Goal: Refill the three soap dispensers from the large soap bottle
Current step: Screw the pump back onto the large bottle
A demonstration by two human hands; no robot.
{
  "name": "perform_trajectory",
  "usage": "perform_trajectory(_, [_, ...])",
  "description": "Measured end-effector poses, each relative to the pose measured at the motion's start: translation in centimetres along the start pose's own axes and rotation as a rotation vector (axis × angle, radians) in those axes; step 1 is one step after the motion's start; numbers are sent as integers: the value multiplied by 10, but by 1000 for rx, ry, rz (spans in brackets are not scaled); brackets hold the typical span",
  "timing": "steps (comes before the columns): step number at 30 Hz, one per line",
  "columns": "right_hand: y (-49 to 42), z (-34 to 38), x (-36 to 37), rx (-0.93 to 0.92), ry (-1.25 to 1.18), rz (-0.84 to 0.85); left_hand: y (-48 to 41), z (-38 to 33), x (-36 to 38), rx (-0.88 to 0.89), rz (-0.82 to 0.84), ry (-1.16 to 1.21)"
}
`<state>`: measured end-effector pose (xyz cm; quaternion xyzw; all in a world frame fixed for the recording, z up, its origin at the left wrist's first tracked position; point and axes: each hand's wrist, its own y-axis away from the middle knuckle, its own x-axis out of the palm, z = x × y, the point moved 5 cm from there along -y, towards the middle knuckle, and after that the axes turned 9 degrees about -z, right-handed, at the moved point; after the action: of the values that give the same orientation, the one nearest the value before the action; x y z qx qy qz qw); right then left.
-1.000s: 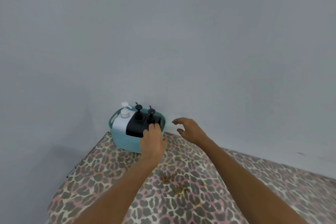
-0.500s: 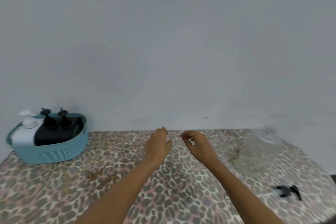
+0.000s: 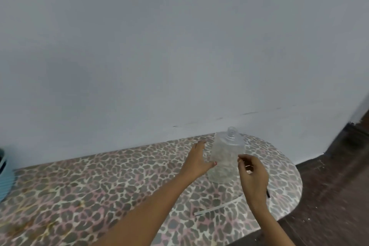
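A clear plastic soap bottle point(image 3: 226, 154) stands upright with its threaded neck uncapped, near the wall at the right end of the leopard-print table point(image 3: 103, 181). My left hand point(image 3: 196, 161) is spread open just to its left, thumb close to the bottle's side. My right hand point(image 3: 252, 173) hovers in front of the bottle's right side with loosely curled fingers and holds nothing. The bottle's pump lies behind my right wrist: its white tube point(image 3: 217, 206) and a black tip point(image 3: 268, 193) show. The dispensers are out of view.
A sliver of the teal basket point(image 3: 4, 175) shows at the left edge. The table's rounded right end drops to a dark floor point(image 3: 339, 195). A plain grey wall stands right behind the table.
My view has swung right, away from the basket of dispensers. Both hands have moved from the table's middle to the clear bottle, the left spreading open beside it.
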<state>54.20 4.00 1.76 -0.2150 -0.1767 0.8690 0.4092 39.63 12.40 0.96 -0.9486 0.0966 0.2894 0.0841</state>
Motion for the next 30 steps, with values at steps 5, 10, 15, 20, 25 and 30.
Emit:
perform_trajectory(5, [-30,-26,7,171,-51,199,-19,-24,20,-6,-1,188])
perform_trajectory(10, [-36,-36,26,226,-66,406,-22,-31,23,-30,-38,258])
perform_trajectory(15, [-30,-10,35,175,-121,377,-13,-25,-10,-6,-99,226])
perform_trajectory(20, [1,29,60,82,-151,438,16,-9,-69,3,-129,166])
perform_trajectory(25, [56,69,95,25,-192,554,61,25,-132,-28,-209,116])
perform_trajectory(30, [108,101,122,-5,-214,659,104,58,-177,-93,-260,111])
